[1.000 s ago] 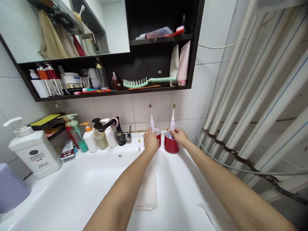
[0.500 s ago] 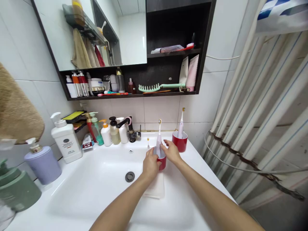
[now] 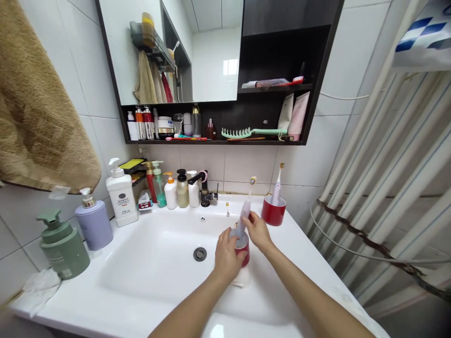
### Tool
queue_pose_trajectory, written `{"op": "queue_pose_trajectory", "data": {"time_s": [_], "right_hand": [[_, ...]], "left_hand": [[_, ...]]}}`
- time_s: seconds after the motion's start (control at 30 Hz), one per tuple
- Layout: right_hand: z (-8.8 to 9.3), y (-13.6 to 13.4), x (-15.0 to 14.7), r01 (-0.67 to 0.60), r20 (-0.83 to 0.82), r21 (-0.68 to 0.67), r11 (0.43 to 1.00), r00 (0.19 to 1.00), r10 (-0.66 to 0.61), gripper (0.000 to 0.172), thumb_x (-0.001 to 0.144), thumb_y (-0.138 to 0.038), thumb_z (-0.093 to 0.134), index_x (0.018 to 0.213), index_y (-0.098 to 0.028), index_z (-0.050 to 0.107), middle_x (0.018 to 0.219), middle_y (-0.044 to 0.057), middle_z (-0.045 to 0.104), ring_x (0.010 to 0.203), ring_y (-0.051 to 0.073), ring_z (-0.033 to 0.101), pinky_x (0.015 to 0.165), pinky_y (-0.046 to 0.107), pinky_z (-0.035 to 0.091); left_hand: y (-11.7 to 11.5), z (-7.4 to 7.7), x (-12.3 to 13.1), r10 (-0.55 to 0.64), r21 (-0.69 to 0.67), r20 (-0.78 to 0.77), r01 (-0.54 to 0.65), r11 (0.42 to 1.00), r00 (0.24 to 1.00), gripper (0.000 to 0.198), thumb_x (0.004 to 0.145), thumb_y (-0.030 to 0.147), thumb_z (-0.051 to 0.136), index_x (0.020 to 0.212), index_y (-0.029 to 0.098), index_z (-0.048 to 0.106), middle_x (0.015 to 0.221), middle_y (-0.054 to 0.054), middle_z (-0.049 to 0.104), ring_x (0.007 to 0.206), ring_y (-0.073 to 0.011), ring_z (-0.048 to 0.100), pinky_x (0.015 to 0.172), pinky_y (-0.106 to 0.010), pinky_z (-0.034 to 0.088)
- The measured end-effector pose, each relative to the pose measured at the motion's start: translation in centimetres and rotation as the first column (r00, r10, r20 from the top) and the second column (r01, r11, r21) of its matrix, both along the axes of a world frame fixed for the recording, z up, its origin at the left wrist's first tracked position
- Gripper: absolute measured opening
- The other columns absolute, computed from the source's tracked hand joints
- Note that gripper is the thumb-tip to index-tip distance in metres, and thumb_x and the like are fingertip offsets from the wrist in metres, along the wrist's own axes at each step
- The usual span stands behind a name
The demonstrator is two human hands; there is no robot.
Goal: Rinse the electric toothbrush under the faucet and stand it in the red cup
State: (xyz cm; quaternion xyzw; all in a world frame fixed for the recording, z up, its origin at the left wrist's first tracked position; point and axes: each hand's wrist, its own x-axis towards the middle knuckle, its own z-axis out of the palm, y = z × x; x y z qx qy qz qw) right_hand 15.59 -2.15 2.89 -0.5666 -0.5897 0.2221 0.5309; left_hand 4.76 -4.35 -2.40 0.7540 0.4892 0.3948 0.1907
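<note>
My left hand (image 3: 227, 253) is closed around the side of a red cup (image 3: 245, 258) over the right side of the sink. In that cup stands a pale lilac electric toothbrush (image 3: 245, 210), tilted to the right, its head blurred. My right hand (image 3: 259, 231) pinches the toothbrush handle just above the cup's rim. A white cloth (image 3: 243, 278) shows partly below the cup. Behind, a second red cup (image 3: 273, 214) holds another electric toothbrush (image 3: 276, 191). A small toothbrush head (image 3: 228, 209) stands on the sink's back ledge.
The white sink (image 3: 148, 263) has a dark drain (image 3: 199, 254) and a black faucet (image 3: 206, 188). Pump bottles (image 3: 182, 190) line the back left. A purple bottle (image 3: 94, 225) and green bottle (image 3: 65, 249) stand left. Pipes (image 3: 384, 178) run along the right; a cabinet shelf (image 3: 211, 142) hangs above.
The toothbrush has gone from nearly upright to leaning right, with my right hand now gripping it. My left hand and the cup have come slightly nearer. The view has turned left.
</note>
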Motion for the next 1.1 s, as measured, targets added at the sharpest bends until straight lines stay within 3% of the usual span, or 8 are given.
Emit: {"op": "queue_pose_trajectory", "data": {"time_s": [0.1,0.2,0.3,0.37,0.43,0.67,0.87,1.1], "right_hand": [[1.9,-1.3,-0.1,-0.017,-0.055,0.052,0.998,0.998,0.02,0.026,0.068,-0.037,0.037,0.082,-0.016,0.045,0.075,0.004,0.055,0.069,0.015,0.05,0.061,0.025,0.039],[2.0,-3.4,-1.2,-0.173,-0.194,-0.023,0.985,0.967,0.165,0.028,0.069,-0.042,0.036,0.08,-0.017,0.043,0.063,0.001,0.053,0.056,0.012,0.049,0.052,0.024,0.039],[0.5,-5.2,-2.6,-0.402,-0.391,-0.224,0.888,0.871,0.296,0.03,0.068,-0.044,0.036,0.072,-0.016,0.043,0.05,-0.003,0.048,0.042,0.009,0.043,0.042,0.022,0.035],[-0.6,-5.8,-3.4,-0.477,-0.454,-0.293,0.829,0.832,0.318,0.031,0.068,-0.045,0.036,0.066,-0.016,0.043,0.047,-0.004,0.046,0.038,0.006,0.04,0.039,0.02,0.032],[-1.2,-5.9,-3.8,-0.51,-0.489,-0.328,0.796,0.812,0.319,0.03,0.068,-0.045,0.037,0.061,-0.016,0.042,0.046,-0.004,0.045,0.038,0.005,0.038,0.039,0.018,0.031],[-1.7,-5.7,-3.7,-0.513,-0.538,-0.433,0.741,0.807,0.244,0.028,0.066,-0.043,0.042,0.06,-0.016,0.045,0.047,-0.005,0.043,0.039,0.005,0.039,0.04,0.018,0.035],[-3.0,-5.7,-3.8,-0.57,-0.502,-0.429,0.701,0.796,0.339,0.023,0.067,-0.038,0.042,0.072,-0.016,0.046,0.064,-0.001,0.047,0.046,0.006,0.043,0.04,0.019,0.038],[-4.1,-5.2,-4.0,-0.384,-0.22,-0.468,0.796,0.923,0.316,0.017,0.067,-0.031,0.038,0.075,-0.017,0.045,0.06,-0.002,0.043,0.045,0.006,0.043,0.037,0.018,0.035]], "left_hand": [[1.0,0.5,-1.1,0.045,-0.021,0.254,-0.041,0.999,0.966,0.03,0.064,0.025,0.045,0.092,0.015,0.048,0.114,-0.01,0.038,0.106,-0.0181,0.03,0.088,-0.031,0.023],[2.3,1.1,-2.2,0.125,-0.199,0.561,-0.014,0.98,0.818,0.028,0.066,0.032,0.042,0.085,0.013,0.05,0.101,-0.011,0.047,0.096,-0.0179,0.041,0.082,-0.031,0.029],[3.1,1.7,-2.8,0.162,-0.352,0.817,0.257,0.9,0.554,0.033,0.065,0.04,0.041,0.078,0.012,0.051,0.087,-0.011,0.053,0.079,-0.0165,0.05,0.071,-0.031,0.037],[3.2,2.2,-2.9,0.158,-0.326,0.913,0.44,0.837,0.377,0.034,0.064,0.042,0.043,0.076,0.011,0.052,0.079,-0.01,0.055,0.071,-0.0147,0.052,0.067,-0.029,0.038],[3.1,2.4,-2.9,0.165,-0.294,0.947,0.533,0.793,0.276,0.03,0.06,0.037,0.05,0.073,0.01,0.052,0.07,-0.007,0.056,0.065,-0.0125,0.052,0.064,-0.026,0.039],[3.7,1.9,-2.9,0.26,-0.353,0.935,0.573,0.74,0.24,0.013,0.057,0.021,0.056,0.062,0.01,0.051,0.053,-0.003,0.054,0.051,-0.0083,0.051,0.054,-0.02,0.038],[5.1,1.6,-3.8,0.304,-0.344,0.939,0.425,0.837,0.161,0.007,0.061,0.017,0.052,0.062,0.01,0.052,0.052,-0.001,0.054,0.049,-0.007,0.051,0.054,-0.018,0.04],[5.2,1.7,-4.0,0.352,-0.392,0.92,0.394,0.832,0.172,0.006,0.064,0.011,0.047,0.063,0.009,0.053,0.056,-0.004,0.056,0.053,-0.0089,0.054,0.061,-0.021,0.042]]}}
